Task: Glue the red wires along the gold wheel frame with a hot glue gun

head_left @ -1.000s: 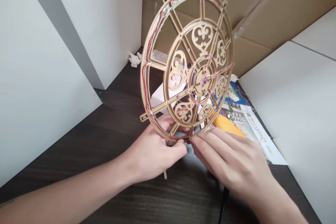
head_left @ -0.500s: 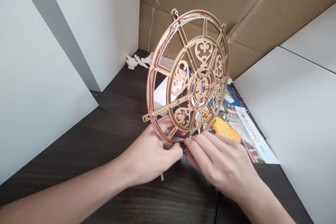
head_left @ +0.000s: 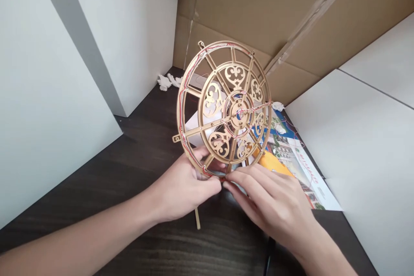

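A round gold openwork wheel (head_left: 199,127) stands upright and slightly tilted in front of me, with scrollwork panels and a central hub. Thin red and white wires (head_left: 183,90) run along its rim and some spokes. My left hand (head_left: 184,187) is closed on the lower left of the rim, thumb in front and fingers behind. At the bottom of the rim my right hand (head_left: 274,200) is closed, its fingertips pressed together there; whether they pinch the rim or a wire is hidden. A narrow gold bar (head_left: 197,219) sticks out below my left hand.
Behind the wheel on the dark tabletop (head_left: 145,138) lie a yellow object (head_left: 276,164), a printed sheet (head_left: 310,177), white papers and crumpled tissue (head_left: 164,82). White panels stand left and right, cardboard (head_left: 246,4) at the back. A black cable (head_left: 268,254) is near the front.
The wheel's top has tipped lower and to the left, and the wheel faces me more. Both hands stay at its lower rim. The right fingertips have shifted slightly left.
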The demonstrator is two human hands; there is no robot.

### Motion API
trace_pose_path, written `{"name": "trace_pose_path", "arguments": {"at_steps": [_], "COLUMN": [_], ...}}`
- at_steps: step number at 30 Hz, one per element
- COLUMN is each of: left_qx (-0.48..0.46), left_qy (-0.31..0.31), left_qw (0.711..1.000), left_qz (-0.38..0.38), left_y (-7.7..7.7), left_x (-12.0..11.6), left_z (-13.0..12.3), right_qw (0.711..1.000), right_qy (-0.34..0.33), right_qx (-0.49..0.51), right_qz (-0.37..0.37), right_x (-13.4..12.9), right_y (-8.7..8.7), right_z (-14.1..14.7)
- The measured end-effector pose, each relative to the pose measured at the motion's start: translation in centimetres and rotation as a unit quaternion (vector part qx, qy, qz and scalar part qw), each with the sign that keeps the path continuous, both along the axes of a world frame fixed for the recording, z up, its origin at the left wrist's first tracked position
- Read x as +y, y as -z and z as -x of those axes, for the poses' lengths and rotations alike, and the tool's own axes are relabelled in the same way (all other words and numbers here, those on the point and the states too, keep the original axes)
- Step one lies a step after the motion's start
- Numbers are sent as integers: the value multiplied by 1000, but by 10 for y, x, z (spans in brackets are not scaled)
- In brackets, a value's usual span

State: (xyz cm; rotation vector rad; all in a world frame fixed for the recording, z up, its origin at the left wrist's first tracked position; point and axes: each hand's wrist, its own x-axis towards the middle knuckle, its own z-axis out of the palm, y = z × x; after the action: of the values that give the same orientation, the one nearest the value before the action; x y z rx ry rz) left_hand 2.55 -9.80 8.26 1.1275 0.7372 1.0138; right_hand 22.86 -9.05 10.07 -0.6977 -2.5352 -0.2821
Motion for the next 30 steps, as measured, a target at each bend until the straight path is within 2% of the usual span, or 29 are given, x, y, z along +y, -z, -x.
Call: {"name": "trace_pose_path", "arguments": {"at_steps": [5,10,17,25,30], "left_qx": [-24,-74,-50,-68,-50], "left_qy": [3,2,15,12,4], "left_qw": [999,996,998,996,995], "left_qz": [25,49,36,64,91], "left_y": [-6,-2,0,-3,0], "left_x": [1,1,0,1,2], "left_z": [3,2,-2,-2,0], "right_qw": [998,997,999,998,998], "right_qy": [8,15,22,-34,-48], "right_qx": [8,24,-2,-39,-37], "right_qz": [55,71,48,-25,-28], "right_x": [1,0,-1,-3,0], "right_y": [1,1,-1,-1,-1], "right_z": [-5,-7,-5,-6,-8]}}
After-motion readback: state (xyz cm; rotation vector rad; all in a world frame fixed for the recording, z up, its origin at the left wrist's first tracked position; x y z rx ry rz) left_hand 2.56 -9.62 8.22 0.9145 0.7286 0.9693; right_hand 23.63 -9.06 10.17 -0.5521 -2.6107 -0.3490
